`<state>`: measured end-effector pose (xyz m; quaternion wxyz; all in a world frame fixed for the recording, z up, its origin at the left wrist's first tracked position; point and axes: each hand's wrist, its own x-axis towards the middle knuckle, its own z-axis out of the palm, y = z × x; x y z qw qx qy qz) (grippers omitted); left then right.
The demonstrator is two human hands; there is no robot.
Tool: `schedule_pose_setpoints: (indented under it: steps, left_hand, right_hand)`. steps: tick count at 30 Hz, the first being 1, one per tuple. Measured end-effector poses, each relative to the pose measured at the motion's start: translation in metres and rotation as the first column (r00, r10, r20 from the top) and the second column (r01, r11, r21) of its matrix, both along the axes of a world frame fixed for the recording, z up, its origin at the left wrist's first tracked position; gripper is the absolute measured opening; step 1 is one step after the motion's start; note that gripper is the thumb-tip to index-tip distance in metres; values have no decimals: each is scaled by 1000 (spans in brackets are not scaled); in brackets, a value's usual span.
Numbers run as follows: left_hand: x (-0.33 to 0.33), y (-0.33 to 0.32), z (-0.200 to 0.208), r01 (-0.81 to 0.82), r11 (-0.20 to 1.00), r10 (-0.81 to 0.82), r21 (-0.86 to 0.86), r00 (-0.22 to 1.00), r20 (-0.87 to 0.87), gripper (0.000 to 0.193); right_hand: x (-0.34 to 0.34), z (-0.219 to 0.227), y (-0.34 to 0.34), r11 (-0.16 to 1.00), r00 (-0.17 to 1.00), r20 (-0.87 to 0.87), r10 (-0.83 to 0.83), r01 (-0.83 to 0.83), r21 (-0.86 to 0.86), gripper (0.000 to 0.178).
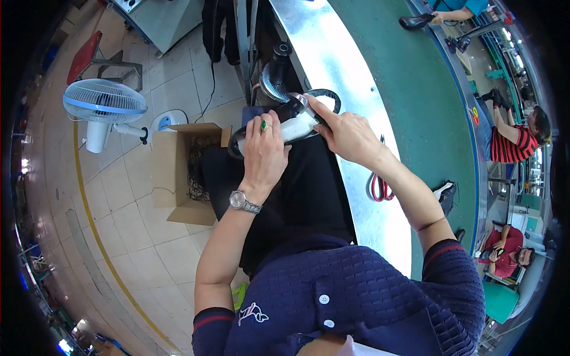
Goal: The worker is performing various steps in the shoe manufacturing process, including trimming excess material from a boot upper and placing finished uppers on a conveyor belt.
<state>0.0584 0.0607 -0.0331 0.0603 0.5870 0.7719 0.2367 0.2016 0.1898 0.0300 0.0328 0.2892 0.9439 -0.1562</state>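
Metal counter [356, 71] alongside right grip [351, 136]; open carton [165, 172] left of left grip [264, 151]. Both clasp black shoe [288, 110] above lap [301, 187], white filling [293, 128] exposed between them. Handling apparently under way; shoe not set down, finished portion unclear.

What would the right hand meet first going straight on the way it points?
The right hand would first meet the black shoe, which it already touches; beyond that, depth is unclear.

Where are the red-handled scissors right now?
In the head view, right of centre: the red-handled metal scissors lie on the shiny silver metal table, partly hidden by the bare right forearm.
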Motion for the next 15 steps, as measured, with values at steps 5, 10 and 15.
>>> schedule_pose_setpoints:
  steps: [5, 10, 15]
  left_hand:
    - [6, -4, -13, 32, 990, 4, 138, 967, -253, 69]
    - [6, -6, -28, 63, 978, 11, 197, 934, -356, 51]
    - [9, -5, -33, 43, 959, 54, 281, 943, -327, 49]
  right_hand:
    - [-14, 17, -22, 996, 969, -230, -89, 93, 10, 63]
    - [-20, 10, -22, 998, 999, -1, 47, -47, 34, 66]
    - [-24, 8, -34, 998, 983, -173, -58, 60, 5, 66]
